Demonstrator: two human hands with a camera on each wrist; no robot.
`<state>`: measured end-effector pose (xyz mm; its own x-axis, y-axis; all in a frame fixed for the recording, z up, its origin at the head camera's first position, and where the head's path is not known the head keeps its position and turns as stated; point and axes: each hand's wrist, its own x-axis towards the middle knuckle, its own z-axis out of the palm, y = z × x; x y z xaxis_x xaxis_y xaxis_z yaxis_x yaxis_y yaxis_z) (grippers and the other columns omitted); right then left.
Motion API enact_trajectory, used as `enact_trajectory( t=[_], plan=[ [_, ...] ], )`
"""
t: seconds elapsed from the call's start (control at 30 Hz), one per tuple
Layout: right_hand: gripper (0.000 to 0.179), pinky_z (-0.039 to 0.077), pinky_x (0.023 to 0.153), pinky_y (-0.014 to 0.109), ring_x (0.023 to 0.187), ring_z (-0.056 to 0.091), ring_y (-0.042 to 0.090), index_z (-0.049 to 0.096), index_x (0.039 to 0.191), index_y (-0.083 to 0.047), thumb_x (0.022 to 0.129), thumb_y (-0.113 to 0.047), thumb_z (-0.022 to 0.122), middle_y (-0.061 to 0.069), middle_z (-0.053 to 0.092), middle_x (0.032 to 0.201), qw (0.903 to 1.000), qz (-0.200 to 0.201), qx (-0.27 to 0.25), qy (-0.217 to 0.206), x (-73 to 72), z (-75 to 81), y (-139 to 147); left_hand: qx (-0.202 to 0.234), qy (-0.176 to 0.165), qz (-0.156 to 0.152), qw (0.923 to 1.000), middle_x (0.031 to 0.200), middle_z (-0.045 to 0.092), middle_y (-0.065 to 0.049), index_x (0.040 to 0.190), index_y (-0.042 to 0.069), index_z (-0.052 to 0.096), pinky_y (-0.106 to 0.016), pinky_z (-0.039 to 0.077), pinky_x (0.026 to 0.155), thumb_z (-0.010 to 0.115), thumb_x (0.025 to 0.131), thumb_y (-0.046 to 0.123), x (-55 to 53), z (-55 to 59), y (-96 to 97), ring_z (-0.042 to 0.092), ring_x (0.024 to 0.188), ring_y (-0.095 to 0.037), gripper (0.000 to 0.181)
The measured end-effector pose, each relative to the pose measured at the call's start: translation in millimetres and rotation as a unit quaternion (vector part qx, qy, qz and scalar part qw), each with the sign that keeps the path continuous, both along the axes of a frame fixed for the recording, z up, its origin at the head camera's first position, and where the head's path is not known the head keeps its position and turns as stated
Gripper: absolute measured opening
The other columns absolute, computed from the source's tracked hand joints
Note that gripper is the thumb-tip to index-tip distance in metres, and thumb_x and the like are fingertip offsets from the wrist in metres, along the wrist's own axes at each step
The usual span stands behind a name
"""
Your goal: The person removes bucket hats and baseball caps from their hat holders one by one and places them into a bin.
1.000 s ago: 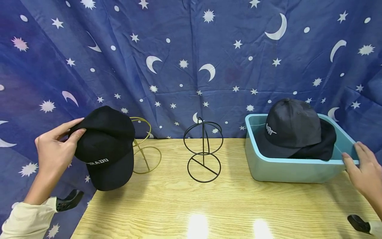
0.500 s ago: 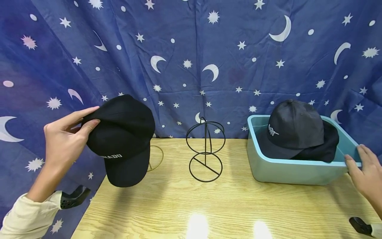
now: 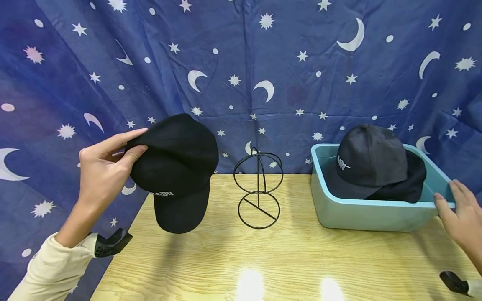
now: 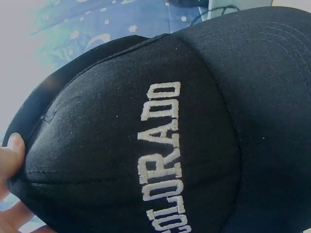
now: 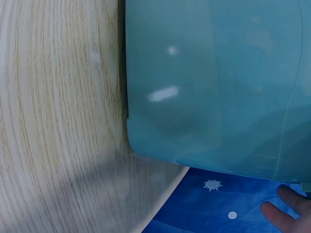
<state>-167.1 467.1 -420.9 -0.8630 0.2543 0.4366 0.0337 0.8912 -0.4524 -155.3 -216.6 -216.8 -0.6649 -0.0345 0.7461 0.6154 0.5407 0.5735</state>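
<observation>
My left hand (image 3: 107, 167) pinches a black baseball cap (image 3: 177, 175) by the crown, thumb in front. The cap hangs in the air, brim down, over the left part of the table. White COLORADO lettering crosses its front in the left wrist view, where fingertips (image 4: 14, 148) show at the crown. At the right, my right hand (image 3: 461, 211) grips the near right corner of a light blue bin (image 3: 373, 215). A dark grey cap (image 3: 373, 156) with white script rests in the bin on a second black cap (image 3: 414, 177), which is partly hidden.
A black wire hat stand (image 3: 258, 192) stands upright near the back of the wooden table (image 3: 286, 259), between the held cap and the bin. A blue curtain (image 3: 226, 50) with moons and stars hangs behind and at the left side.
My left hand has carried the black cap to the right and a little up. It now hides the gold wire stand seen earlier. My right hand has stayed on the bin.
</observation>
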Motion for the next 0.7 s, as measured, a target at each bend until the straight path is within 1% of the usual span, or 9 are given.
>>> enact_trajectory(
  t=[0.1,0.2,0.37,0.53,0.6,0.7],
  plan=[
    [0.066,0.005,0.112,0.05,0.14,0.01,0.041,0.017,0.145,0.01,0.098,-0.034,0.031,0.026,0.012,0.152,1.0,-0.002,0.003,-0.001,0.1,-0.6,0,-0.002,0.004,-0.013,0.9999,0.1,0.07,0.001,0.109,0.0,0.07,-0.014,0.049,0.072,0.069,0.079,-0.01,-2.2,0.1,6.6,0.065,0.087,-0.006,0.032],
    [0.065,0.006,0.112,0.049,0.14,0.011,0.04,0.019,0.144,0.01,0.098,-0.034,0.032,0.026,0.014,0.152,1.0,0.003,0.0,0.008,0.0,-0.9,0,-0.008,0.014,-0.02,0.9997,0.101,0.071,-0.002,0.109,0.001,0.071,-0.014,0.049,0.069,0.069,0.079,-0.01,-3.9,0.7,12.8,0.066,0.085,-0.006,0.032],
    [0.063,0.006,0.113,0.047,0.14,0.014,0.039,0.023,0.143,0.011,0.098,-0.032,0.034,0.026,0.018,0.151,0.9995,0.014,-0.003,0.027,2.3,-0.2,2,-0.01,0.031,-0.038,0.9987,0.1,0.071,-0.006,0.108,0.002,0.071,-0.015,0.049,0.073,0.07,0.078,-0.01,-7.9,3.3,24.1,0.066,0.086,-0.008,0.033],
    [0.063,0.007,0.112,0.05,0.139,0.015,0.042,0.024,0.143,0.011,0.097,-0.031,0.036,0.027,0.018,0.151,0.9992,0.02,-0.011,0.034,0.3,1.2,4,-0.016,0.043,-0.061,0.9971,0.097,0.071,-0.006,0.107,0.006,0.073,-0.019,0.051,0.075,0.07,0.079,-0.008,-12.2,8.4,37.6,0.067,0.086,-0.011,0.032],
    [0.062,0.008,0.112,0.051,0.138,0.015,0.044,0.024,0.143,0.011,0.097,-0.029,0.037,0.027,0.018,0.151,0.999,0.023,-0.016,0.035,-0.8,1.0,4,-0.019,0.048,-0.069,0.9963,0.097,0.071,-0.006,0.107,0.007,0.073,-0.02,0.051,0.073,0.07,0.079,-0.007,-13.9,10.1,43.2,0.067,0.084,-0.012,0.032],
    [0.062,0.009,0.111,0.054,0.137,0.016,0.046,0.025,0.142,0.011,0.097,-0.028,0.039,0.029,0.019,0.15,0.9989,0.026,-0.02,0.034,-1.2,-0.3,3,-0.011,0.051,-0.084,0.9951,0.097,0.071,-0.007,0.106,0.007,0.073,-0.02,0.051,0.071,0.07,0.078,-0.009,-16.3,12.2,52.7,0.067,0.083,-0.012,0.032]
  ],
)
